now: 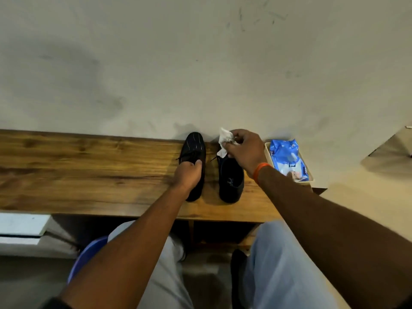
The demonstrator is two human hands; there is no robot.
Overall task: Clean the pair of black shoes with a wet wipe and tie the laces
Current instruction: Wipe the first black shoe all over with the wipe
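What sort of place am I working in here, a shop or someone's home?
Probably a plain room at home or a workroom; nothing shows a shop. A wooden bench stands against a scuffed, bare wall, with only the pair of black shoes and a blue pack of wipes in a tray on it.

Long wooden counter [89, 170] with visible grain, set against a scuffed pale grey wall [200, 63], shadowed floor [207, 275] beneath, dim light

Two black shoes [195, 152] [230, 181] (side by side), one wipe [226, 139], one wipe pack [286, 160].
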